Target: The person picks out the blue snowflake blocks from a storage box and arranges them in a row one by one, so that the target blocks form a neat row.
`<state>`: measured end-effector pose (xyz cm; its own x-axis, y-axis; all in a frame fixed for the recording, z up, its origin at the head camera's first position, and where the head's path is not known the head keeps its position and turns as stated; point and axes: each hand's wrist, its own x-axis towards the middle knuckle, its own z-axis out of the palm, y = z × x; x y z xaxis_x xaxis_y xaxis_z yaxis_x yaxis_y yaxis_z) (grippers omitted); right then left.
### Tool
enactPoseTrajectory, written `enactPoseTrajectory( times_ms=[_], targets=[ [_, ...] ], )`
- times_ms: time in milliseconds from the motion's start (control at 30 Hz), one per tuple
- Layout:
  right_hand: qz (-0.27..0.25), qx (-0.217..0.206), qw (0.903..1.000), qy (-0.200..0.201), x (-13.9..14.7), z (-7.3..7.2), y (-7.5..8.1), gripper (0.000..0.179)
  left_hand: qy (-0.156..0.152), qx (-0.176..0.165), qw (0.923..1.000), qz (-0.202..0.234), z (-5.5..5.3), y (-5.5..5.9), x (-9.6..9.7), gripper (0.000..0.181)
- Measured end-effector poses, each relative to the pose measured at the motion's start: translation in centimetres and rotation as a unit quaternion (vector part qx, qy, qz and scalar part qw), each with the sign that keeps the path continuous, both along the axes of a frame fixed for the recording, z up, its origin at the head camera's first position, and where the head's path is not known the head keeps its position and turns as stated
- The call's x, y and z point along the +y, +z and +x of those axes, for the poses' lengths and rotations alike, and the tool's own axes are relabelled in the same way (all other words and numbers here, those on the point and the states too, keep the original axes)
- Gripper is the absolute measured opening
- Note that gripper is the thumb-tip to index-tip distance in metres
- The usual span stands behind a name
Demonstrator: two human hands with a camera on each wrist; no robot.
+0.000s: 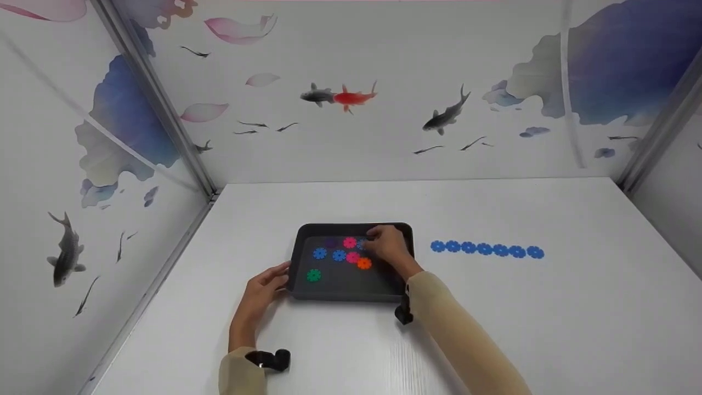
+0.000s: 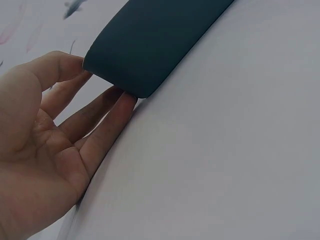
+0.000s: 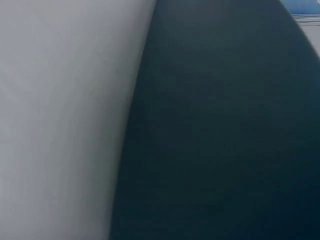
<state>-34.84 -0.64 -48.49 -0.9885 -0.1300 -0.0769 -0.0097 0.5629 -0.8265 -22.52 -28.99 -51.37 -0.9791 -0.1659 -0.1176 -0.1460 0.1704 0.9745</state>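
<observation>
A dark grey tray [image 1: 351, 297] rests on the white table, holding several small flower-shaped plastic discs. My left hand [image 1: 262, 293] grips the tray's left side; in the left wrist view, the thumb meets its upper edge while other fingers touch lower down the dark wall [image 2: 145, 45]. Over the tray's right half, my right hand [image 1: 390, 247] has its fingertips on a blue disc [image 1: 361, 243], partly covering it. Around it lie a pink disc [image 1: 349, 242], an orange disc [image 1: 364, 264], another blue disc [image 1: 339, 255] and a green disc [image 1: 313, 275].
Right of the tray, a row of several blue discs [image 1: 485, 249] runs across the white table [image 1: 548, 318]. A panel wall with painted fish [image 1: 351, 99] stands behind the table. In the right wrist view, the dark tray wall [image 3: 215, 125] fills most of the picture.
</observation>
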Motion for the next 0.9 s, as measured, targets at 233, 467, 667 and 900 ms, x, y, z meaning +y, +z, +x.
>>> enactPoseTrajectory(
  times_ms=[233, 467, 667, 900],
  targets=[
    [0.021, 0.006, 0.9998, 0.003, -0.25, -0.16, -0.22, 0.039, -0.001, 0.003, 1.0, 0.004, -0.13, -0.12, -0.12, 0.037],
    [0.048, 0.001, 0.9989, 0.002, -0.46, -0.18, -0.6, 0.039, 0.0, 0.006, 0.9999, 0.009, -0.1, -0.2, -0.06, 0.037],
    [0.073, 0.015, 0.9972, 0.0, -0.61, -0.25, -0.75, 0.036, -0.004, 0.01, 0.9999, 0.013, 0.1, 0.03, 0.11, 0.038],
    [0.079, 0.015, 0.9968, 0.0, -0.75, -0.24, -0.61, 0.031, -0.005, 0.009, 0.9997, 0.023, 0.13, 0.15, 0.08, 0.038]
  ],
)
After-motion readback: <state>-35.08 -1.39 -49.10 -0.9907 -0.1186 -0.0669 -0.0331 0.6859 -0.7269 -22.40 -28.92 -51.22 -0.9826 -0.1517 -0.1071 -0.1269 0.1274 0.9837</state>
